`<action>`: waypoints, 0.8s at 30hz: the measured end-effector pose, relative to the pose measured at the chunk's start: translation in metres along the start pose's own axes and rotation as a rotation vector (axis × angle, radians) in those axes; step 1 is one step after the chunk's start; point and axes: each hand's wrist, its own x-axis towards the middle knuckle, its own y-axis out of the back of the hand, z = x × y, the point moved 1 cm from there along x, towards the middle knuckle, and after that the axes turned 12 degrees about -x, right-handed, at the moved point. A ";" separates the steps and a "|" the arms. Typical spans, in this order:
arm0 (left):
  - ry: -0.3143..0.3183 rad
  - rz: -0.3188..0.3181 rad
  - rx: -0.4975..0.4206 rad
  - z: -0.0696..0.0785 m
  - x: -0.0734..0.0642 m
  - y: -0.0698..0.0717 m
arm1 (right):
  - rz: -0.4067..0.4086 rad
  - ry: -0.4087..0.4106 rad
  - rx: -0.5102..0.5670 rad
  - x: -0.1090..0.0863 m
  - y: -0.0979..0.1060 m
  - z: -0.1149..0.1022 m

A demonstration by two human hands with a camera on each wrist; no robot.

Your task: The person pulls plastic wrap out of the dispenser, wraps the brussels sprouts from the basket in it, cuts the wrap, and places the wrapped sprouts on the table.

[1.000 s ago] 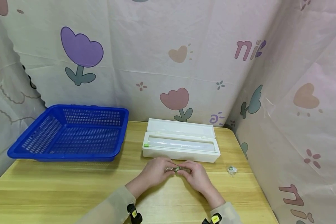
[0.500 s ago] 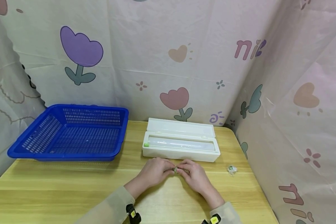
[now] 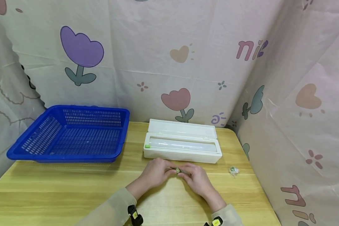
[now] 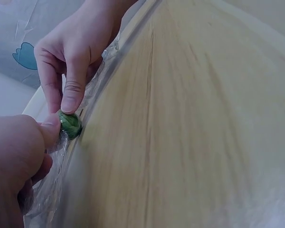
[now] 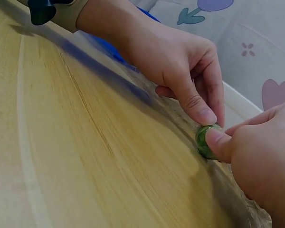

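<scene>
Between the fingertips of both hands is a small green Brussels sprout (image 4: 70,124), with clear plastic wrap (image 4: 51,190) around it. My left hand (image 3: 155,172) pinches it from the left, thumb against its side. From the other side my right hand (image 3: 197,179) pinches it, and its thumb presses on the green leaves in the right wrist view. Loose wrap trails out beneath both hands, partly hidden by the fingers. The sprout is low over the wooden table (image 3: 169,204), just in front of a white wrap dispenser (image 3: 183,157).
The dispenser's lid (image 3: 183,128) stands open, showing a roll of film (image 3: 183,145) and a green slider (image 3: 147,146). A blue slotted basket (image 3: 76,158) stands at the back left. To the right lies another small green thing in clear wrap (image 3: 234,171).
Both hands stay in nearly the same place. The fingertips came closer together half a second ago, and now part slightly, showing more of the sprout between them.
</scene>
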 end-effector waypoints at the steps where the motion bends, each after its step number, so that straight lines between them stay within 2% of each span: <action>1: -0.012 0.001 0.014 0.001 0.000 0.000 | 0.005 0.004 0.000 0.000 0.000 0.000; 5: -0.061 0.002 0.086 0.004 -0.002 0.000 | 0.009 -0.009 -0.003 0.000 0.000 -0.001; 10: -0.073 -0.010 0.131 0.009 -0.002 0.001 | -0.004 -0.049 0.000 0.001 0.001 -0.002; 16: -0.077 0.003 0.162 0.009 -0.003 0.000 | -0.083 -0.103 0.014 0.002 0.004 -0.005; 24: -0.076 -0.011 0.097 0.010 -0.010 0.000 | -0.187 -0.184 0.163 0.000 0.013 -0.007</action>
